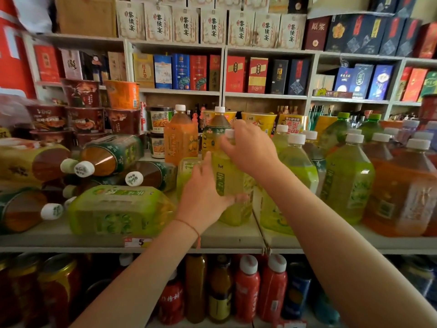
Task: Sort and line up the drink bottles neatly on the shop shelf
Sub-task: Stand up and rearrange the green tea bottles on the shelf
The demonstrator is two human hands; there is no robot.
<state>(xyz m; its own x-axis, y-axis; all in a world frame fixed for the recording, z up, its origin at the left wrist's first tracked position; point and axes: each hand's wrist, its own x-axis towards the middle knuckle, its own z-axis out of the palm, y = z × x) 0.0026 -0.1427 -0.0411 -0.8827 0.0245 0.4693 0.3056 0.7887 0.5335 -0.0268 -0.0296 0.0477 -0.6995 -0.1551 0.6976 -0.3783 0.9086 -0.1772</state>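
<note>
Both bare hands are on one upright yellow-green plastic drink bottle with a white cap [233, 178], standing at the middle of the pale shop shelf [212, 240], near its front edge. Left hand [203, 197], a thin red cord on its wrist, lies against the bottle's lower left side, fingers curled round the body toward the front. Right hand [248, 147] comes over from the right and grips the neck, fingertips pinching around the white cap. Just right of the held bottle stand more upright bottles: a pale green bottle with a white cap [295, 166], a larger bright green square-shouldered bottle [348, 181], then an orange-brown tea bottle [402, 192] at the far right, with further capped bottles behind them. Directly behind the held bottle stands a dark-labelled bottle with a yellow-green band [216, 131], and left of that an upright orange juice bottle with a white cap [181, 136]. To the left the stock is unsorted: a green-labelled bottle lying on its side [118, 210] at the shelf front, and behind it several amber tea bottles with dark green labels lying flat [111, 155], white caps pointing toward the camera. Stacked red and orange instant-noodle cups [82, 107] sit at the back left. A price tag reading 5 [138, 242] is fixed to the shelf edge. Red-capped bottles [248, 287] fill the shelf below; boxed goods [184, 72] line the shelves above.
</note>
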